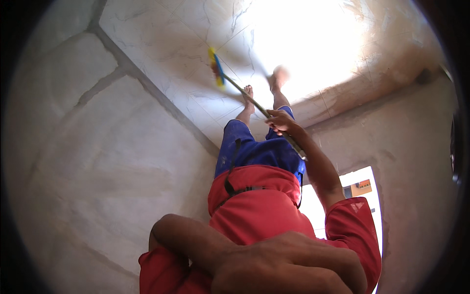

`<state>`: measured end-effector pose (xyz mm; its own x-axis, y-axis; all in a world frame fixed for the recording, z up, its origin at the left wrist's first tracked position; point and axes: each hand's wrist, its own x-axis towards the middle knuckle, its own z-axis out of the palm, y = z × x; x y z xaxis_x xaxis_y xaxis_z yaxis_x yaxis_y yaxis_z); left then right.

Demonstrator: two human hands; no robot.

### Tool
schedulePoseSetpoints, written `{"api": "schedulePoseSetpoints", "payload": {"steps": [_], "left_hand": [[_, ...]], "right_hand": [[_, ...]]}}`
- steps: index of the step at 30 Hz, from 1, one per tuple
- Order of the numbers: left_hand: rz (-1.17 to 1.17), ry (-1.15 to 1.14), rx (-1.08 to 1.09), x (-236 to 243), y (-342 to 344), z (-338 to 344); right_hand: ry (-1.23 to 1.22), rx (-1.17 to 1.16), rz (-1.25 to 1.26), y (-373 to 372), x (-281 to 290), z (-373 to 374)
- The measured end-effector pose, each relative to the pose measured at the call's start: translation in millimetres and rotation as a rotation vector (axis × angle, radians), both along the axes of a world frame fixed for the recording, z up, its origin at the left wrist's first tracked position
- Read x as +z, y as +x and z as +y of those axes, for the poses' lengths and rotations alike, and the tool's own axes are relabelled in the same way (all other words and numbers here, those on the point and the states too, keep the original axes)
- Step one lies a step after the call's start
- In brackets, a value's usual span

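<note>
My right hand is closed around the handle of a broom, whose long thin stick slants from beside my right forearm toward the far left. Its head is blue, with yellow and brownish bristles, and lies out past my feet at the tiled floor; I cannot tell whether it touches. My left hand is raised very close to the camera, across the lower edge. The fingers are bent, and their tips run out of view, so anything in them is hidden.
I stand barefoot on pale marbled tiles, strongly lit at the top. A bare grey plastered wall rises at the left, another wall at the right. Behind my right arm is a bright opening. A dark patch sits at the far right.
</note>
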<state>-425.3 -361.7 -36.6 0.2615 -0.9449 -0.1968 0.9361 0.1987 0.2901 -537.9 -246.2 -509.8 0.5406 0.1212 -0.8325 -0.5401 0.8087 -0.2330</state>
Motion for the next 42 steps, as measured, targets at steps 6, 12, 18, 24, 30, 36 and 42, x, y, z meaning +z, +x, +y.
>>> {"api": "schedulePoseSetpoints", "payload": {"steps": [6,12,18,24,30,36,42], "left_hand": [[0.204,-0.004,0.096,10.0,-19.1,10.6],[0.170,-0.076,0.287,8.6,-58.2,18.8],[0.201,0.016,0.094,33.5,-42.9,27.1],[0.028,-0.118,0.015,-2.3,-42.3,7.7],[0.116,0.028,0.087,5.0,-19.8,0.3],[0.077,-0.004,0.037,-7.6,9.1,6.5],[0.018,-0.040,0.104,9.7,88.2,46.7]], "right_hand": [[0.136,-0.389,-0.047,-356.1,-63.9,-156.5],[-0.655,-0.591,0.789,-327.6,20.9,-253.5],[0.072,-0.320,0.212,-183.5,2.7,-35.3],[-0.035,0.074,-0.068,77.6,28.1,7.0],[-0.239,-0.462,-0.015,-177.4,-125.0,-149.6],[-0.721,-0.708,0.616,-313.9,-39.1,-320.8],[-0.609,-0.247,0.454,-144.4,23.6,-98.6]]}}
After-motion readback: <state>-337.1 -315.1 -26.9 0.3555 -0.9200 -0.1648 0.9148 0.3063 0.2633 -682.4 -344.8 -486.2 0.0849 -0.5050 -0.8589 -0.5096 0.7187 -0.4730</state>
